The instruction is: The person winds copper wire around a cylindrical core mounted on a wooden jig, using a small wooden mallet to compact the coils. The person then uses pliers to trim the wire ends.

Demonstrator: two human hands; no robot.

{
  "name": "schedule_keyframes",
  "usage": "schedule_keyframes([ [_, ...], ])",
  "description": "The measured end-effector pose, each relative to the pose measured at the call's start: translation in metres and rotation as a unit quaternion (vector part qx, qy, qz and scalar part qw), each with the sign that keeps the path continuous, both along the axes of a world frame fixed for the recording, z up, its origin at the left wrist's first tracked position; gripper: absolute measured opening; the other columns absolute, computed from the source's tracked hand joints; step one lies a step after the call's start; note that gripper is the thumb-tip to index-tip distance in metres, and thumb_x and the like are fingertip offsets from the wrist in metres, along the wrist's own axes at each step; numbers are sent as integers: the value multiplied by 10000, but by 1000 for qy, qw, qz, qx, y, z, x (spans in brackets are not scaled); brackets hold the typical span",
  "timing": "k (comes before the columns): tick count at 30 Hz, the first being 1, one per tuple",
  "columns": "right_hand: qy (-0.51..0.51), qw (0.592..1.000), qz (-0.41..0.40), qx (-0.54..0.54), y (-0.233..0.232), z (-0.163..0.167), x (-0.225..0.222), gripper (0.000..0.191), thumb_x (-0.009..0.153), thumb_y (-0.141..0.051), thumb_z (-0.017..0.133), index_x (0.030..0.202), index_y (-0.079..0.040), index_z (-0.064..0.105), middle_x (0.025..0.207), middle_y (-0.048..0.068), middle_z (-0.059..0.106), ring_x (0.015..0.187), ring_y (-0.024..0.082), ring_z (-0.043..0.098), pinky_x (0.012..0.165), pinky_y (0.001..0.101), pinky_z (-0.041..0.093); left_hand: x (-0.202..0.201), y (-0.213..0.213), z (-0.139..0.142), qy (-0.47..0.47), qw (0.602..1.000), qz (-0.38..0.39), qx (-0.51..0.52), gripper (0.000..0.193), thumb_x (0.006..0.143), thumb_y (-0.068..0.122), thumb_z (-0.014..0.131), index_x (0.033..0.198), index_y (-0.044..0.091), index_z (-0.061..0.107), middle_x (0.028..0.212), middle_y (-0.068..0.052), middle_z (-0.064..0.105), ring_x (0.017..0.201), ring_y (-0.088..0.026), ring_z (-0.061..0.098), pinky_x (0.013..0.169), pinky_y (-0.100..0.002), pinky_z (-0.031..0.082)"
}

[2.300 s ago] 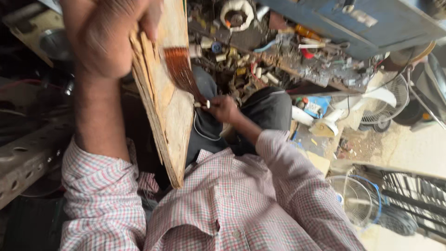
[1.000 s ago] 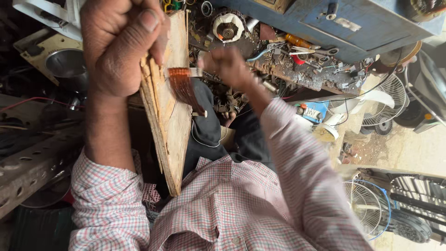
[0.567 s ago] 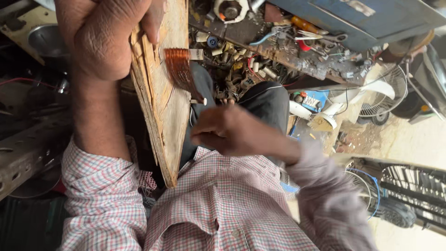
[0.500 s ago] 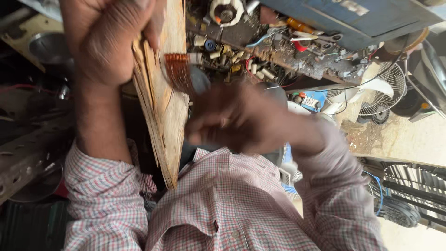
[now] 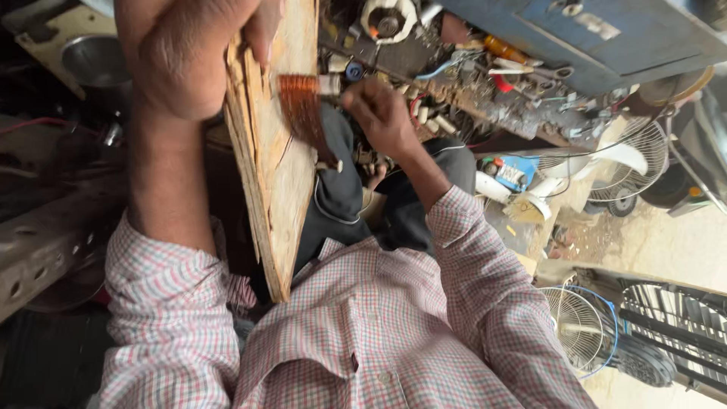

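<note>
Daylight bright at right of frame, floor [image 5: 666, 242] nearly washed out. Left side dim, deep shadow. Centre sharp; left hand [image 5: 189, 53] at top edge close, slightly soft.

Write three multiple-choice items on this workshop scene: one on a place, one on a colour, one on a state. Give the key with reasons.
1. Where does the copper wire coil sit?
A. On the face of the wooden board
B. Inside the wire fan guard
C. On the blue metal case

2. What colour is the wound wire?
A. Green
B. Coppery orange
C. White

3. How is the board held?
A. Lying flat on the floor
B. Gripped at its upper end by the left hand, standing on edge
C. Hanging from a hook

Key:
1 A, the coil lies against the board's right face, between pegs.
2 B, the strands shine orange-brown.
3 B, the left hand's fingers wrap around the board's top, while the right hand works beside the coil.
</note>
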State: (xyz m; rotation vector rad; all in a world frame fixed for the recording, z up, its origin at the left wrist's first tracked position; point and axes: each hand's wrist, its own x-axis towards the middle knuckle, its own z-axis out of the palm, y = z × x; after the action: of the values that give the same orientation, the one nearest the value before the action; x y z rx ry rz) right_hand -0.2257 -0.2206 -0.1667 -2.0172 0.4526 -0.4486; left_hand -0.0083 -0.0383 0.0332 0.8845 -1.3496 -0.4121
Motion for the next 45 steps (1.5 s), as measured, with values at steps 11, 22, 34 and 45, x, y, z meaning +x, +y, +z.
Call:
schedule_keyframes([
  [11, -104, 742, 130, -649, -14, 21, -17, 237, 912, -123, 749, 1131, -40, 715, 1124, 81, 622, 1126, 251, 593, 928, 427, 499, 4, 2, -15, 40, 999, 10, 6, 439, 1300, 204, 560, 939, -35, 637, 748, -106, 632, 612, -160, 612, 544, -238, 417],
  [22, 156, 827, 280, -461, 37, -35, -49, 256, 855, -127, 632, 1101, -111, 701, 1096, 109, 657, 1026, 260, 643, 932, 503, 477, 11, -1, -24, 25, 1000, 7, 0, 441, 1288, 183, 559, 906, -28, 626, 749, -108, 635, 637, -162, 630, 567, -242, 442],
  [34, -136, 884, 346, -282, 18, 251, 1, 168, 839, 32, 709, 1006, 53, 716, 998, 200, 725, 830, 301, 726, 670, 377, 582, -7, -6, 6, 37, 999, -21, 29, 424, 1247, 241, 535, 916, -8, 622, 666, -53, 569, 498, -107, 537, 480, -211, 425],
  [45, 178, 977, -36, 110, 57, -73, -41, 294, 944, -323, 762, 940, -31, 797, 719, 67, 706, 617, 132, 611, 550, 324, 514, -2, 14, 5, 73, 996, 10, 42, 454, 1270, 226, 547, 894, -25, 594, 740, -96, 598, 598, -148, 585, 559, -243, 433],
])
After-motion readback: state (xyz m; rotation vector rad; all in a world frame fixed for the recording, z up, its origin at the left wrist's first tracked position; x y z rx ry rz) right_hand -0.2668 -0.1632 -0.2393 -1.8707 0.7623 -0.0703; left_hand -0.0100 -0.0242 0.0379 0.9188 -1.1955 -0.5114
